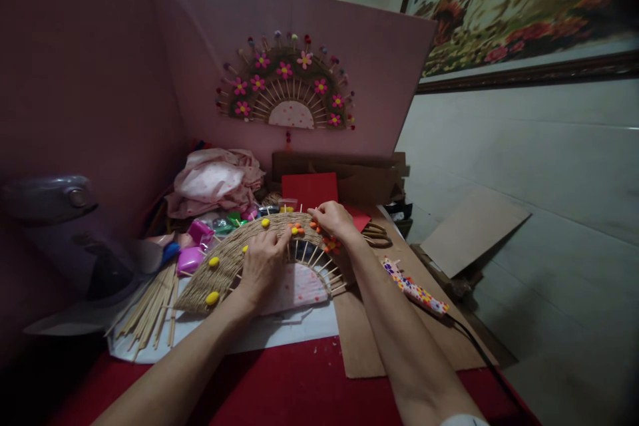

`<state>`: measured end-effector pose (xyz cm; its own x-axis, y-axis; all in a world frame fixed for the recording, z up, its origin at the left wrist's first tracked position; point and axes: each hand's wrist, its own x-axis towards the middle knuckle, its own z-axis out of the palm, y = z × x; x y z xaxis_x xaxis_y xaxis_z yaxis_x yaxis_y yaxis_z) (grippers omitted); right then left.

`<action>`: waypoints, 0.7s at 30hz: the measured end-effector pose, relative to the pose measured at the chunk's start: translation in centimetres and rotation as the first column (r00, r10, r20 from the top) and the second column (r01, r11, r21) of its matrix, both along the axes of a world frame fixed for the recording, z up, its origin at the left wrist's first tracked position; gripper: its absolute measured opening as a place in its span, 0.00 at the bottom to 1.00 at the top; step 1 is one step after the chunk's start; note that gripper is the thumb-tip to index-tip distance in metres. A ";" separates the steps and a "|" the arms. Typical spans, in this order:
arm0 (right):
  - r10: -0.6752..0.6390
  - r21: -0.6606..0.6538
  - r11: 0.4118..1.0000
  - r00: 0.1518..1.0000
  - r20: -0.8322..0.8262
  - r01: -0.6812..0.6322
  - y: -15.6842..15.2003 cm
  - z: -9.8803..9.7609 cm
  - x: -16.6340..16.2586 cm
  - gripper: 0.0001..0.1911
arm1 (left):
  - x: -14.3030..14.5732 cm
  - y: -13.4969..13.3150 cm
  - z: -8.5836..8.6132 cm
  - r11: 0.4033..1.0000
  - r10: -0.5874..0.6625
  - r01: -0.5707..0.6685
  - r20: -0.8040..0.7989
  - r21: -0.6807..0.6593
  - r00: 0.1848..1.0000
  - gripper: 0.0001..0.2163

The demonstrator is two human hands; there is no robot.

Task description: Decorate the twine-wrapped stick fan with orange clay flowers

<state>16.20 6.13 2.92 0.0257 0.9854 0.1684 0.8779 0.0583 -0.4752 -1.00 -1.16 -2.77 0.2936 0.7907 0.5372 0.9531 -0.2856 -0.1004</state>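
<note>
A half-round fan of thin sticks wrapped in brown twine lies before me, with a pale dotted half-round piece at its base. Yellow ovals dot the twine band, and orange petals surround one near the middle. My left hand is closed over the band, its index fingertip beside those petals. At the band's upper edge my right hand has its fingers pinched together; whatever is between them is too small to make out. A finished orange flower shows under the right wrist.
Loose sticks lie at left, near purple containers and bunched pink cloth. A flower-patterned corded tool, like a glue gun, rests on cardboard at right. A decorated fan hangs on the pink panel behind.
</note>
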 end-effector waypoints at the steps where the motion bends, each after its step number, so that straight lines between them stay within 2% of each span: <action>1: 0.000 0.000 1.000 1.000 0.000 0.000 0.0 0.0 0.0 0.20 | 0.0 0.0 0.0 1.000 -0.001 0.001 -0.011 0.001 1.000 0.19; 5: -0.001 -0.001 1.000 1.000 0.001 0.001 0.0 0.0 0.0 0.20 | 0.0 0.0 -0.1 1.000 0.003 -0.003 -0.011 0.005 1.000 0.18; 11: 0.005 0.000 1.000 1.000 0.001 -0.005 0.0 0.0 0.0 0.20 | 0.0 0.0 0.2 0.999 0.051 -0.052 0.140 0.009 0.989 0.15; 17: 0.004 -0.001 1.000 1.000 0.005 -0.004 0.2 0.0 0.1 0.20 | 0.1 -0.2 0.0 0.998 0.060 -0.062 0.101 0.019 0.993 0.15; 21: 0.007 0.003 1.000 1.000 0.014 -0.007 0.2 0.0 0.1 0.20 | -0.1 -0.1 -0.1 0.999 0.038 -0.042 0.132 0.025 0.991 0.15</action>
<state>16.33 6.29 2.92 0.0166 0.9851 0.1713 0.8842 0.0655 -0.4625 -1.06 -1.23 -2.89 0.1875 0.7845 0.5911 0.9690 -0.2462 0.0193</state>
